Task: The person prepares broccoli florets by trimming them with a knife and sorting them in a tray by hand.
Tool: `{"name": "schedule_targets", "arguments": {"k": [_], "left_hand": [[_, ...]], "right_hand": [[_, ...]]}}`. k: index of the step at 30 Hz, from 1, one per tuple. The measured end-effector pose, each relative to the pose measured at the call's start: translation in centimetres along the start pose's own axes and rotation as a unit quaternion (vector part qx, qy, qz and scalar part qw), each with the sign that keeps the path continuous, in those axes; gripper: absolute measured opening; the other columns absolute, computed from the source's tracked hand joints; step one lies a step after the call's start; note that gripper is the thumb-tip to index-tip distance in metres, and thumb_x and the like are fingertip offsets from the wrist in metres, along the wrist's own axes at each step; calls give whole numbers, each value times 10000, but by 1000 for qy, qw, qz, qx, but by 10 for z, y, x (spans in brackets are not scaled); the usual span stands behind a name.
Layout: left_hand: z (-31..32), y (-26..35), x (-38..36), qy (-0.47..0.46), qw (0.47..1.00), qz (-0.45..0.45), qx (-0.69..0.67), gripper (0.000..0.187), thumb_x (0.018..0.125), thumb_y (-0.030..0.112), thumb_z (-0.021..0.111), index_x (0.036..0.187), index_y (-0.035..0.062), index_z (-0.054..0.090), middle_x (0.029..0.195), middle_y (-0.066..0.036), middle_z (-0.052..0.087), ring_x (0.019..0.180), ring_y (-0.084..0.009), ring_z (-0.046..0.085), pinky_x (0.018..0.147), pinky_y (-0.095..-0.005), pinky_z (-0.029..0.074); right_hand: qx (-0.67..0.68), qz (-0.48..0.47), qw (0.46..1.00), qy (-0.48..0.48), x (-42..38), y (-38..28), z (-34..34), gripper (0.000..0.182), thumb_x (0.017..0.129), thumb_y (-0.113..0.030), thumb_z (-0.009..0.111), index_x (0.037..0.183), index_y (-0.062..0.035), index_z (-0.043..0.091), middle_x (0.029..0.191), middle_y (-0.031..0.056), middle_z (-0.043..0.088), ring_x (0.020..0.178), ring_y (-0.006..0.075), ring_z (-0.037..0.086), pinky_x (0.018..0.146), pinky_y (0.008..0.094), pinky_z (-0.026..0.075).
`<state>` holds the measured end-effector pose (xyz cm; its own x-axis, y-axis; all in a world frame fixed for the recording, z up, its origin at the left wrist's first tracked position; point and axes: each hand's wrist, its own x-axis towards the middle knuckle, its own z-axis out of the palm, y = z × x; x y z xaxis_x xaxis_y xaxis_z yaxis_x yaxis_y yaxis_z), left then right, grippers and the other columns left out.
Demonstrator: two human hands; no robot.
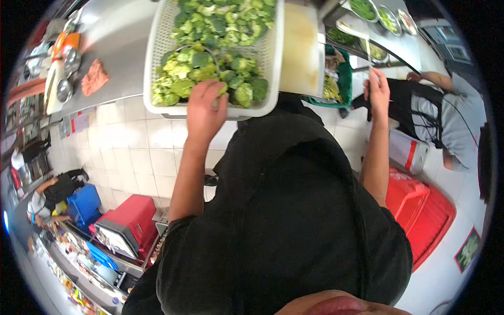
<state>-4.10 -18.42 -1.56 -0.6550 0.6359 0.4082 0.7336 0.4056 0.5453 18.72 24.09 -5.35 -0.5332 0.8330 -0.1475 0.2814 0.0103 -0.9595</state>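
Note:
A white perforated plastic basket (149, 79) full of cut broccoli (226, 23) stands on the counter in front of me. My left hand (207, 102) reaches over its near edge, fingers curled round a broccoli floret (222, 90) among the others. A thin curved rim or wire shows among the florets just beyond that hand. Off to the right, my right hand (377, 94) is closed round the handle of what looks like a knife (368, 52), its pale blade pointing away from me. Beside the basket lies a stained cutting board (298, 52).
Right of the board sits a green crate (344, 79) with vegetable scraps; bowls of chopped greens (363, 9) stand beyond. Ladles (64, 89) and an orange cloth (95, 77) lie at left. A co-worker (446, 110) is close on the right, near a red bin (420, 215).

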Motion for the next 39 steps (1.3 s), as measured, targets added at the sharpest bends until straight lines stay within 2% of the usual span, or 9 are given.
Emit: {"name": "schedule_targets", "arguments": {"k": [4,10,15,16,19,20,24,33,39], "left_hand": [[-5,2,-3,-22,1000,-7,1,276,774,33,739,1043,45,677,1106,-153,663,1042,-346,621,909,-425,507],[-6,-2,11,27,999,-1,-38,241,780,31,737,1015,38,685,1109,-151,664,1026,-346,629,885,-417,518],[8,-11,57,47,997,19,-51,211,802,47,730,1006,26,680,1085,-155,668,997,-349,642,868,-410,524],[16,-16,69,43,997,41,-56,209,817,83,729,1012,28,680,1050,-156,671,961,-349,650,829,-400,534],[42,-14,94,10,997,-9,-78,217,835,126,728,1024,31,679,1040,-155,666,929,-324,659,772,-396,541],[56,-21,101,-7,998,-15,-65,262,843,196,732,1049,41,682,1071,-146,657,876,-287,667,720,-399,542],[87,-19,126,-68,995,-77,-20,334,813,274,735,1070,68,677,1093,-144,654,1008,-355,640,849,-448,532],[121,-49,144,-206,960,-128,141,353,848,202,658,1184,94,653,1244,-169,607,1111,-355,617,925,-460,522],[126,-46,146,-225,941,-132,217,265,862,175,609,1106,101,681,1163,-170,636,1012,-361,645,864,-462,534]], "right_hand": [[-6,11,1000,18,4,13,-9,415,1008,-294,590,1294,7,581,692,5,562,477,58,444,411,230,330],[4,6,999,33,-5,26,-8,449,1004,-313,597,1340,-18,559,713,1,559,487,53,444,416,223,332],[14,10,1000,-5,-25,18,1,484,1009,-324,591,1382,-26,510,703,-7,544,485,50,440,411,220,326],[14,5,1000,-12,-28,16,4,478,1010,-321,590,1378,-26,513,703,-7,544,485,50,439,410,219,325],[33,0,999,-27,-44,5,17,436,1020,-294,576,1366,-34,523,698,-20,539,490,43,428,417,214,320],[43,1,999,-31,-48,4,20,426,1023,-286,572,1364,-36,525,697,-22,537,493,41,425,419,213,319],[66,-8,995,-68,-51,3,20,420,1031,-259,557,1384,-38,503,691,-30,521,504,38,416,434,207,309],[152,-22,975,-163,-23,4,25,425,1034,-195,539,1402,2,461,672,-35,489,515,34,389,452,209,288],[162,-3,962,-220,-5,0,39,424,1019,-197,569,1388,-4,491,704,-34,523,547,31,412,483,197,312]]}}
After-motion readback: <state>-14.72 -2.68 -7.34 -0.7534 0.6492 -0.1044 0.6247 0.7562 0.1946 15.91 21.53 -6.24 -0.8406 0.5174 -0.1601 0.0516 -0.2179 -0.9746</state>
